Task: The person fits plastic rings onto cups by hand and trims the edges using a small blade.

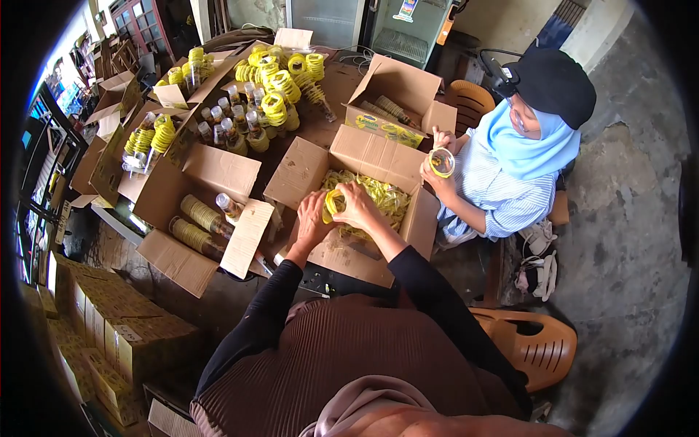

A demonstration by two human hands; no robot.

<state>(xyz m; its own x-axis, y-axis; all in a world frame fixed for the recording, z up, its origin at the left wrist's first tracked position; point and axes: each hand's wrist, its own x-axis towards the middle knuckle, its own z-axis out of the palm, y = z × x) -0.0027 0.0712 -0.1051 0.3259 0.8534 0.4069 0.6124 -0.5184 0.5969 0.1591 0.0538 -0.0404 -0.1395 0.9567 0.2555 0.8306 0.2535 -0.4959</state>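
Observation:
Between my hands is a yellow ring-shaped piece, apparently thin plastic; its exact kind is not clear. My left hand grips its left side, with fingers bent around the edge. From the right, my right hand pinches the same piece, thumb and fingers closed. Both hands are over the near left part of an open cardboard box. Inside that box lies a tangled heap of yellow and clear strips, partly hidden by my hands.
Left of my hands, an open carton holds stacked cups. Behind stand several bottles with dark contents and yellow ring stacks. At right, a co-worker holds a clear yellow-rimmed cup. An orange chair stands near my right side.

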